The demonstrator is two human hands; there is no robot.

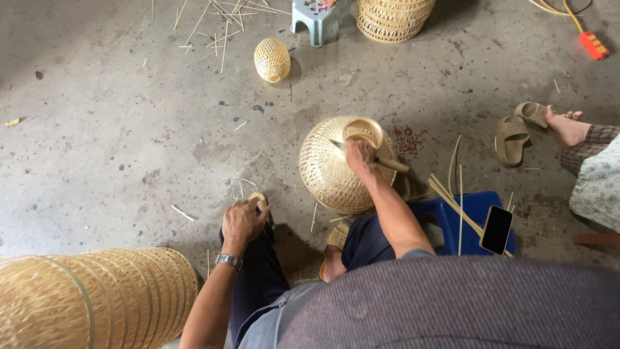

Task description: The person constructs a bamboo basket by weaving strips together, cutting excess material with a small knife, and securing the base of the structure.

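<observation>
A round woven bamboo basket (329, 171) stands on the concrete floor in front of me, its open mouth facing up. My right hand (360, 157) grips a knife with a wooden handle (391, 165), the blade resting across the basket's rim. My left hand (242, 223) rests on my left knee with a wristwatch on the wrist; it holds nothing that I can see.
A stack of woven shades (97, 297) lies at lower left. A small woven basket (272, 59), a light-blue stool (314, 19) and a basket stack (391, 18) stand farther off. A blue stool (471, 216) carries bamboo strips and a phone (496, 229). Another person's foot (568, 128) and sandals (511, 139) are at right.
</observation>
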